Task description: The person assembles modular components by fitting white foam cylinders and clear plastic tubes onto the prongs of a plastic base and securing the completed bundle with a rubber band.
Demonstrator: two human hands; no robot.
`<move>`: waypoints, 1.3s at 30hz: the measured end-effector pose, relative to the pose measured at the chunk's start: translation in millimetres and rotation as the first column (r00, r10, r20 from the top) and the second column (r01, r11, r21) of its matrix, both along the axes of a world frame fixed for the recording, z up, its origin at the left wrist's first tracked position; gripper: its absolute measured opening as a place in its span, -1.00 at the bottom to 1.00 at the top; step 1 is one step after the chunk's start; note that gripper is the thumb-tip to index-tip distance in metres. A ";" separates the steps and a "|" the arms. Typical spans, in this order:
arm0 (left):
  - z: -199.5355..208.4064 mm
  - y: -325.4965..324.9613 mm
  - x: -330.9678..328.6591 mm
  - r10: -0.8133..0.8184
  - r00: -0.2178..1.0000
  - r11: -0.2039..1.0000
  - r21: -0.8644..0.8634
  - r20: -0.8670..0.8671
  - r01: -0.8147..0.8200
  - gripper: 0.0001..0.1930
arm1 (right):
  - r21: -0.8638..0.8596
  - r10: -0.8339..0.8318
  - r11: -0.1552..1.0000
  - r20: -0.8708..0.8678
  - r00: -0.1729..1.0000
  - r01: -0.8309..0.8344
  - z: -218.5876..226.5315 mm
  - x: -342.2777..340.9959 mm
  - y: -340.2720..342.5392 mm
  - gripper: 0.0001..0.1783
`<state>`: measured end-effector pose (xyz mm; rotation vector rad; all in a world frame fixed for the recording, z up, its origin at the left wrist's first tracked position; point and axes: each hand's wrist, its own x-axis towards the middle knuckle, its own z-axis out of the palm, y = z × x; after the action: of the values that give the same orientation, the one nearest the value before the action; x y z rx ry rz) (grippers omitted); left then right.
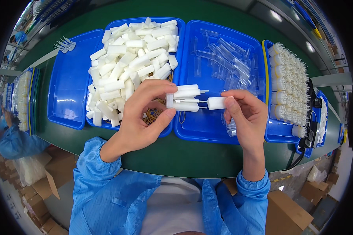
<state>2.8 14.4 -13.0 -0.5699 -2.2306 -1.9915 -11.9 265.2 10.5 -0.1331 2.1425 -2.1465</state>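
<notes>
Between thumb and fingers, my left hand (147, 109) grips a white pronged holder (169, 100) by its base, its thin pins pointing right. White foam sleeves (186, 106) sit on some of its pins. A single white foam sleeve (215, 103) is pinched in my right hand (245, 115), its left end at the tip of a bare pin; whether the pin has entered it I cannot tell. Below my left hand lies a blue tray (145, 20) heaped with loose foam sleeves (125, 66) and yellowish rubber bands (155, 113).
Clear plastic tubes (227, 58) lie in a blue tray (192, 121) beneath my right hand. Farther right, finished-looking bundles (286, 82) fill another tray. At left, several pronged holders (65, 45) rest on a blue tray (72, 86). Another person's blue sleeve (21, 145) shows at far left.
</notes>
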 end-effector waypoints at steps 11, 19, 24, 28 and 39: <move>0.5 2.4 1.1 -0.044 0.999 0.999 0.000 0.026 0.044 -0.59 | 0.013 -0.049 0.999 0.023 0.999 0.049 -0.9 4.5 -6.8 -0.83; 1.0 2.4 1.3 -0.047 0.997 0.999 -0.016 0.055 0.048 -0.59 | 0.044 -0.013 0.999 -0.019 1.000 0.014 0.6 5.5 -6.9 -0.84; 4.0 6.4 4.7 -0.070 0.996 0.995 -0.065 0.060 0.074 -0.60 | 0.227 0.068 0.973 -0.164 0.984 -0.030 -9.4 11.7 -10.3 -0.75; 1.7 3.4 2.5 -0.067 0.998 0.995 -0.072 0.014 0.068 -0.56 | 0.263 -0.127 0.940 -0.319 0.939 0.217 -7.7 12.3 -16.4 -0.74; 2.2 6.5 4.2 0.026 0.999 0.989 -0.148 -0.026 -0.029 -0.56 | 0.472 0.064 0.873 -0.356 0.932 0.120 -2.4 23.6 -28.4 -0.65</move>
<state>7.0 20.9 -10.8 -0.5713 -2.3727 -1.8065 11.6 236.8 8.1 -0.4881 2.8370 -1.6107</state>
